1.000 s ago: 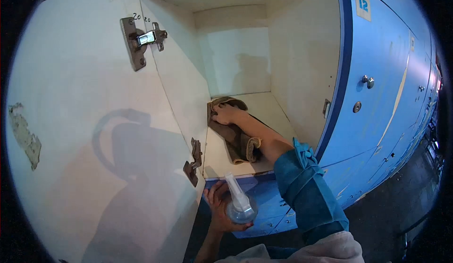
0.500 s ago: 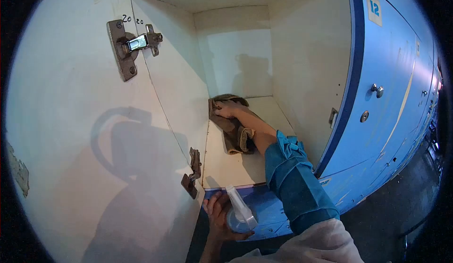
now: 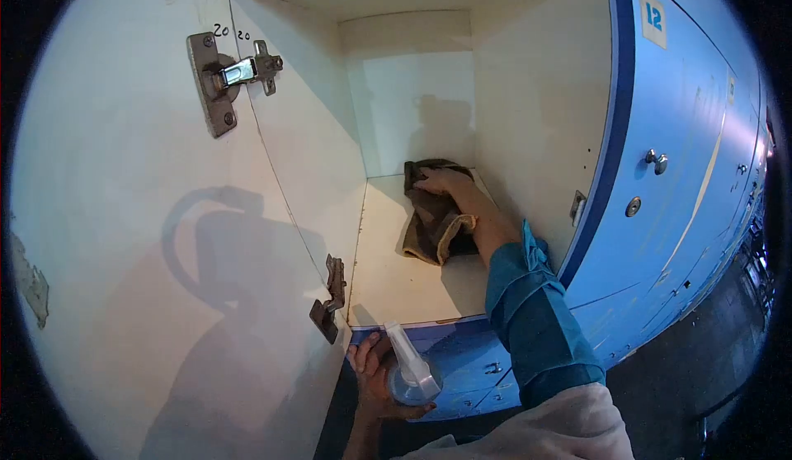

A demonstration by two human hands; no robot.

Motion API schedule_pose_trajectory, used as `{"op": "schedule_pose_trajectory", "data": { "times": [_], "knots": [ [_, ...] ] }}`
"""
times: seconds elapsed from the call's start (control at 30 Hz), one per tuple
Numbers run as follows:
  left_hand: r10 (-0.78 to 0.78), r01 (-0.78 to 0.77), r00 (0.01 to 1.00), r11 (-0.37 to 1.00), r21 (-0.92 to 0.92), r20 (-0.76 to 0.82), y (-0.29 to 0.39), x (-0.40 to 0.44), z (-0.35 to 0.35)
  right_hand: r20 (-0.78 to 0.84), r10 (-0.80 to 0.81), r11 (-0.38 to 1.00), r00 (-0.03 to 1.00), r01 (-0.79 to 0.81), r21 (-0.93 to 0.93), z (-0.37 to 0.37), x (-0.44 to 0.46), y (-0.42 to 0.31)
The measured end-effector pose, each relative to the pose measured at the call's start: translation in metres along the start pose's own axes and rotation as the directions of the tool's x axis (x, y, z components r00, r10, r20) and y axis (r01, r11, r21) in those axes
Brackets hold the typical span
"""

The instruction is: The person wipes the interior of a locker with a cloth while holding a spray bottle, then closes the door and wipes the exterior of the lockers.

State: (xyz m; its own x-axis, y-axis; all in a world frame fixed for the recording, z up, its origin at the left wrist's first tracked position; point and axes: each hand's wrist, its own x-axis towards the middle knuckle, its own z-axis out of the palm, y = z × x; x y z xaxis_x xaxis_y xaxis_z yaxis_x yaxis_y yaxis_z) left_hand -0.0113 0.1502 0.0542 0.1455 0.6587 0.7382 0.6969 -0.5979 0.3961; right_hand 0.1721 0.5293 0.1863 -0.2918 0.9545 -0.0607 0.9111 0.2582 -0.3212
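Note:
My right hand (image 3: 444, 181) presses a brown cloth (image 3: 432, 221) onto the floor of an open locker compartment (image 3: 388, 287), near its back. The fingers are bent over the cloth, which hangs in folds toward the front. Below the compartment's front edge, my left hand (image 3: 378, 382) is wrapped round a clear spray bottle (image 3: 414, 377) with a white spray head pointing up and to the left. Part of the left hand is hidden behind the bottle.
The open white door (image 3: 124, 212) fills the left side, with a metal hinge (image 3: 216, 84) above and another (image 3: 330, 301) below. Blue locker doors (image 3: 676, 130), one marked 12, run along the right. Dark floor (image 3: 660, 386) shows at the lower right.
My right hand has moved to the right across the compartment floor with the cloth. My left hand and the bottle have shifted only slightly; the view has moved a little closer since the first frame.

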Motion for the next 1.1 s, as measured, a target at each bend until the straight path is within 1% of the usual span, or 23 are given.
{"op": "schedule_pose_trajectory", "data": {
  "times": [0.17, 0.23, 0.3, 0.33, 0.43, 0.53, 0.63, 0.73, 0.83, 0.93, 1.1],
  "knots": [
    [-0.077, 0.077, 0.997, 0.995, -0.061, 0.011, 0.005, 0.001, -0.002, -0.006, 0.124, 0.991, 0.992, -0.124, -0.050, -0.003, 0.012, 0.018],
    [-0.092, 0.094, 0.995, 0.994, -0.055, 0.030, 0.009, 0.004, -0.005, -0.019, 0.172, 0.983, 0.985, -0.173, -0.066, -0.005, 0.016, 0.023],
    [-0.089, 0.091, 0.995, 0.995, -0.047, 0.041, 0.011, 0.005, -0.007, -0.055, 0.207, 0.974, 0.977, -0.211, -0.084, -0.006, 0.016, 0.024],
    [-0.080, 0.082, 0.996, 0.995, -0.053, 0.040, 0.011, 0.006, -0.007, -0.107, 0.229, 0.966, 0.968, -0.239, -0.097, -0.005, 0.013, 0.023],
    [-0.077, 0.080, 0.996, 0.996, -0.050, 0.045, 0.011, 0.006, -0.007, -0.097, 0.222, 0.967, 0.970, -0.232, -0.106, -0.004, 0.005, 0.019],
    [-0.069, 0.071, 0.997, 0.996, -0.045, 0.043, 0.012, 0.008, -0.008, -0.110, 0.243, 0.964, 0.964, -0.253, -0.086, -0.001, -0.004, 0.018],
    [-0.072, 0.073, 0.997, 0.995, -0.066, 0.024, 0.012, 0.008, -0.006, -0.085, 0.256, 0.964, 0.963, -0.260, -0.050, 0.003, -0.010, 0.019],
    [-0.069, 0.069, 0.998, 0.994, -0.090, 0.011, 0.014, 0.010, -0.006, -0.133, 0.235, 0.969, 0.963, -0.243, -0.045, 0.010, -0.022, 0.019],
    [-0.035, 0.034, 0.999, 0.996, -0.080, -0.005, 0.011, 0.009, -0.005, -0.165, 0.226, 0.963, 0.960, -0.246, -0.113, 0.008, -0.048, 0.009],
    [-0.024, 0.024, 1.000, 0.998, -0.061, 0.004, 0.014, 0.010, -0.008, -0.203, 0.228, 0.965, 0.952, -0.249, -0.082, 0.012, -0.063, 0.005],
    [-0.032, 0.032, 0.999, 0.996, -0.082, -0.003, 0.016, 0.012, -0.008, -0.197, 0.159, 0.975, 0.967, -0.185, -0.124, 0.014, -0.084, 0.003]
  ]
}}
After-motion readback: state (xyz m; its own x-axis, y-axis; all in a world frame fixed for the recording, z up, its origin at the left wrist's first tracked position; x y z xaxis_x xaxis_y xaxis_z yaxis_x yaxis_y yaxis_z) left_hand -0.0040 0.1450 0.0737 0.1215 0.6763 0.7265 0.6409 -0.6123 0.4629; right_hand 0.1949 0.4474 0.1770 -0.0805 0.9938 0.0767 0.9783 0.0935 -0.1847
